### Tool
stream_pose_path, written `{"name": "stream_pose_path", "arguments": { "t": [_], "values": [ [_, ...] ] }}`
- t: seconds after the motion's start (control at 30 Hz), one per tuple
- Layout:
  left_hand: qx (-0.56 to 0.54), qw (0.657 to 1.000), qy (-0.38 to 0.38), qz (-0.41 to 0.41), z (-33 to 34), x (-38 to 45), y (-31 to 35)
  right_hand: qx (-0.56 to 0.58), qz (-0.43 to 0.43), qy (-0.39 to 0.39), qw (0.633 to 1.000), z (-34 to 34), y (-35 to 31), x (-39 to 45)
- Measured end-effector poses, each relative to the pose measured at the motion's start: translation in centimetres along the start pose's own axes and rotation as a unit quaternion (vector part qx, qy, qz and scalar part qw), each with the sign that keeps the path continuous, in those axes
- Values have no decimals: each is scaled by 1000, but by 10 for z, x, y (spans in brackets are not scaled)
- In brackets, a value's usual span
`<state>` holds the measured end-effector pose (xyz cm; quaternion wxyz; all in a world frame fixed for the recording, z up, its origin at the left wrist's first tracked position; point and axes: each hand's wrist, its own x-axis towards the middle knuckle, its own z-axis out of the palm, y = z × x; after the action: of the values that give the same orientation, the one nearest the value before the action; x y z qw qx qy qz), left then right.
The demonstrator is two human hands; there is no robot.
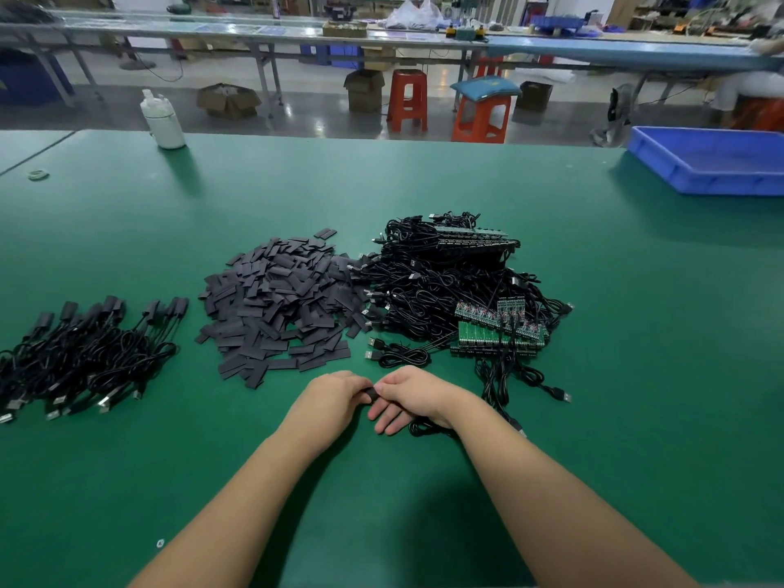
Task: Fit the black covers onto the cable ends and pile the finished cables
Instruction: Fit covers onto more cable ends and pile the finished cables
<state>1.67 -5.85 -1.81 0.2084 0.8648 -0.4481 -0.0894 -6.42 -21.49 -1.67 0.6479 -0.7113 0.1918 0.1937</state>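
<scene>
1. Nearest the camera: left hand (335,396) and right hand (413,396) meeting at table centre, both pinching one small black cover (371,394); cover mostly hidden between the fingertips, the cable end inside not discernible. Lower fingers of the right hand extended and relaxed.
2. Under the right wrist: coiled black cable (426,429), partly hidden by the hand.
3. Supporting surface: green table (636,375), cut off at the left, right and bottom edges.
4. Left of the hands: pile of finished cables (80,358) with covers fitted, cut off at the left edge; too tangled to count.
5. Middle: heap of loose black covers (275,303), flat rectangles, too many to count.
6. Right of the heap, touching it: pile of unfinished cables (445,290) with bare green circuit boards (488,333); number indeterminate, any board printing too small to read.
7. Far left on the table: one white bottle (164,118), upright, no legible label.
8. Far right: one blue tray (712,161), cut off at the frame edge.
9. Beyond the table: two orange stools (407,99), three open cardboard boxes (365,90) on the floor, long workbench (254,31); blurred, no readable writing.
</scene>
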Motion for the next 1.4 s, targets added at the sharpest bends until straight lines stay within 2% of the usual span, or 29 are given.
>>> {"name": "stream_pose_path", "arguments": {
  "t": [0.37, 0.8, 1.07, 1.2, 1.4],
  "values": [
    [29, 1000, 2, 5, -5, -3, -9, -13, 25, 13, 1000, -1, -5, 4],
    [106, 993, -28, 31, -4, 1, -2, -44, 0, 13, 999, 1, -3, -1],
    [24, 1000, 5, 5, -1, -1, -3, -43, 4, 20, 999, 1, -3, 0],
    [25, 1000, 1, 0, 1, 0, -2, -49, 6, 19, 999, 1, -3, 0],
    [106, 993, -24, 42, -1, -3, -1, -45, 11, 17, 999, 1, -3, 0]
  ]
}}
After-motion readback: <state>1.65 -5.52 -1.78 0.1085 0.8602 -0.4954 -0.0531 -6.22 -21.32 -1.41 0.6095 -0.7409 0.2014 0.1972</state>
